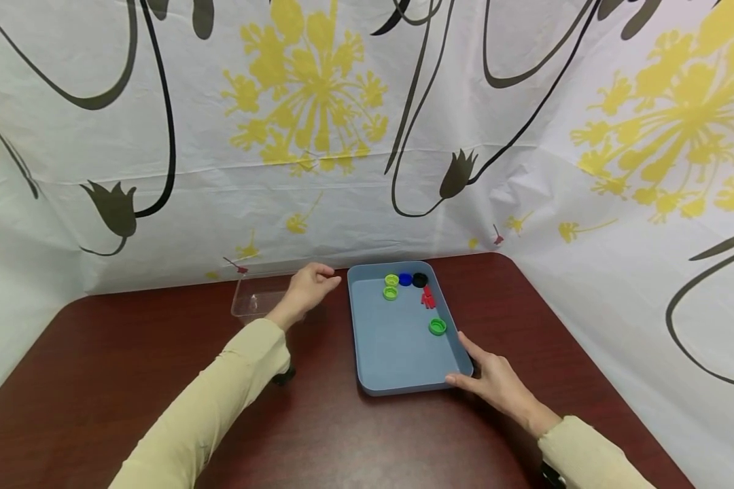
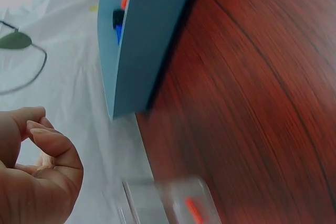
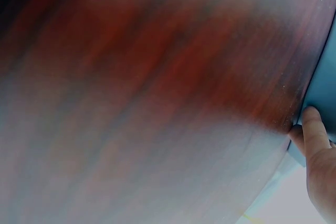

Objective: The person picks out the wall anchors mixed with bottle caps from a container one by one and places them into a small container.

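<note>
A blue-grey tray [image 1: 391, 353] lies on the table, and my right hand [image 1: 495, 380] grips its near right corner, thumb at the near edge and fingers along the right side. Inside it are two lime-green caps [image 1: 391, 293], a blue cap [image 1: 406, 279], a black cap [image 1: 420, 280], a green cap [image 1: 437, 327] and small red pieces [image 1: 428, 297]. My left hand [image 1: 306, 292] hovers between the tray and a clear plastic container [image 1: 245, 302], fingers loosely curled, with nothing visible in them. In the left wrist view, an orange-red piece [image 2: 194, 211] shows in the container.
The dark red-brown wooden table [image 1: 318, 435] has rounded far corners. Behind it and along its sides hangs a white cloth [image 1: 355, 204] with yellow flowers and dark stems, close to the far edges of the tray and container.
</note>
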Action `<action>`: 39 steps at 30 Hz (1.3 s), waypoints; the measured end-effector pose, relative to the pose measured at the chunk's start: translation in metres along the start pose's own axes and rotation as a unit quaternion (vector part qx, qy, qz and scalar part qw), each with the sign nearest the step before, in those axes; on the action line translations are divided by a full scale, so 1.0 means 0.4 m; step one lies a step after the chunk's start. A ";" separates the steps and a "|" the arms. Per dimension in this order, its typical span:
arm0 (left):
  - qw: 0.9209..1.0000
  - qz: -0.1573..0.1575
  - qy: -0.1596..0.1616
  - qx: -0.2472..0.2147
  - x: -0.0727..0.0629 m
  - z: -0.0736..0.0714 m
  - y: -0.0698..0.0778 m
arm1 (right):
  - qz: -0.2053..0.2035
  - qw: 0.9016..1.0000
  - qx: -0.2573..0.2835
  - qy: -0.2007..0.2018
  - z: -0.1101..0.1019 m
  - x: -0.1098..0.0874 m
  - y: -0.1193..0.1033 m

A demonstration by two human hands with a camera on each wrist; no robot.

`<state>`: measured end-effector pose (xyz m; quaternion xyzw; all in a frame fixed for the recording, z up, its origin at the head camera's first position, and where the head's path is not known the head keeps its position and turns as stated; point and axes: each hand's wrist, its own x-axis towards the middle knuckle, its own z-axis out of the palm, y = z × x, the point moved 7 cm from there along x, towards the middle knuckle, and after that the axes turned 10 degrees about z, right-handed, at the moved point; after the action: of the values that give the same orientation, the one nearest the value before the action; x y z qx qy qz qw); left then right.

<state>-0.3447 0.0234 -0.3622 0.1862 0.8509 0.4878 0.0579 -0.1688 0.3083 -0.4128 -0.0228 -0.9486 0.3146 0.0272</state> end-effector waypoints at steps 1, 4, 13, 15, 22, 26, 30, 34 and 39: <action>1.000 0.004 -0.005 -0.003 0.006 0.014 0.008 | 0.001 1.000 0.000 0.000 0.000 -0.001 0.001; 1.000 0.011 -0.015 -0.005 0.023 0.055 0.033 | 0.005 1.000 0.002 -0.001 -0.002 -0.002 0.005; 0.999 0.029 -0.034 -0.017 0.066 0.154 0.101 | 0.000 1.000 0.005 0.001 -0.004 -0.007 0.007; 0.999 0.034 -0.038 -0.019 0.074 0.170 0.110 | -0.002 1.000 0.004 0.002 -0.006 -0.008 0.006; 0.997 0.043 -0.058 -0.019 0.097 0.221 0.124 | -0.006 1.000 0.005 0.005 -0.007 -0.010 0.003; 0.997 0.031 -0.070 -0.022 0.106 0.249 0.120 | -0.011 1.000 0.007 0.004 -0.005 -0.008 0.001; 0.997 0.027 -0.074 -0.014 0.113 0.276 0.117 | -0.005 1.000 0.015 -0.003 -0.004 -0.005 0.002; 0.997 0.033 -0.070 0.000 0.121 0.295 0.120 | -0.005 1.000 0.020 -0.005 -0.003 -0.003 0.001; 0.997 0.033 -0.068 0.012 0.127 0.313 0.115 | -0.011 1.000 0.029 -0.007 0.000 -0.002 -0.003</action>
<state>-0.3445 0.1643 -0.3834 0.2479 0.8439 0.4658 0.0972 -0.1679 0.3073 -0.4122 -0.0098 -0.9395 0.3414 0.0247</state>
